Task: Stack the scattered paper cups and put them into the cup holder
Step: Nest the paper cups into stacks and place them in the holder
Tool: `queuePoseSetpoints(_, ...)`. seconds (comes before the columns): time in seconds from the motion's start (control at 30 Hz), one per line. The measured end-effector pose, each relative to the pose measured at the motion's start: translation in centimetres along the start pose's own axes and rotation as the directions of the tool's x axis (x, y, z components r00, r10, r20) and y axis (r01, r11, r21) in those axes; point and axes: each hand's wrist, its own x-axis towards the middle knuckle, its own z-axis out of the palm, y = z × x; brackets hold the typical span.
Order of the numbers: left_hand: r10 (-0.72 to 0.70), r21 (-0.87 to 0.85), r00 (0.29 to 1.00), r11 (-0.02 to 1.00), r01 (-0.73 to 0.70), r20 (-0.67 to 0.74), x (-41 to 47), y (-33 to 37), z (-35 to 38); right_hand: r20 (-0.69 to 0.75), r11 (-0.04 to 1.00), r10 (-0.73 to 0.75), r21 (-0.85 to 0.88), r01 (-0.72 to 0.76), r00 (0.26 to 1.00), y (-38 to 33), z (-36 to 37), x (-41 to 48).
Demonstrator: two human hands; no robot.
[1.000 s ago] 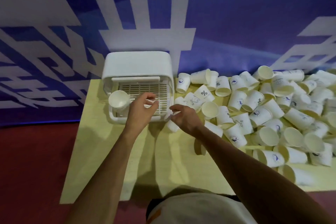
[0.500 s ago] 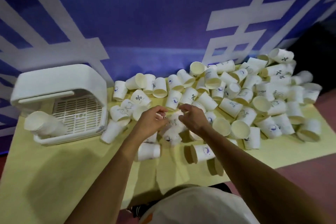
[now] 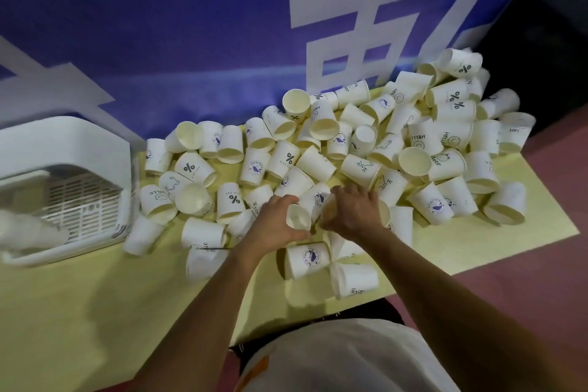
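White paper cups (image 3: 321, 162) with blue-purple prints; pale yellow counter (image 3: 95, 312); white slatted cup holder (image 3: 63, 149); blue backdrop (image 3: 159, 25) with white lettering.

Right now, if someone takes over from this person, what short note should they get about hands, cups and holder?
Left hand: grips a paper cup, base toward the camera.
Right hand: curled round a second paper cup, mostly hidden.
Both are at the near edge of the cup pile on the yellow table; the white cup holder stands at the far left.
Done: a blurred shape at the holder's front looks like a cup stack.
To do: nest these two cups, stack the many loose ones, load the holder.
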Motion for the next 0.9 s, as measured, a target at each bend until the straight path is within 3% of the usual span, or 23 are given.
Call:
queuePoseSetpoints(0.23, 0.019, 0.073, 1.0, 0.997, -0.018, -0.021, 0.2, -0.7, 0.8, -0.061, 1.0, -0.01, 0.008, 0.011, 0.998, -0.6, -0.2, -0.1)
queuePoseSetpoints(0.53, 0.026, -0.22, 0.993, 0.974, -0.05, -0.113, -3.3, -2.0, -5.2, -0.271, 0.988, -0.038, 0.131, 0.076, 0.962, -7.3, -3.2, -0.7)
queuePoseSetpoints(0.73, -0.077, -0.298, 0.964, 0.954, -0.002, -0.253, -8.0, -8.9, -12.2, -0.192, 0.961, -0.194, 0.158, 0.226, 0.962, -17.2, -3.1, -0.9)
queuePoseSetpoints(0.9, -0.203, -0.308, 0.893, 0.948, 0.076, -0.403, -13.3, -16.3, -18.5, -0.127, 0.922, -0.327, 0.175, 0.345, 0.937, -26.0, -2.0, -1.7)
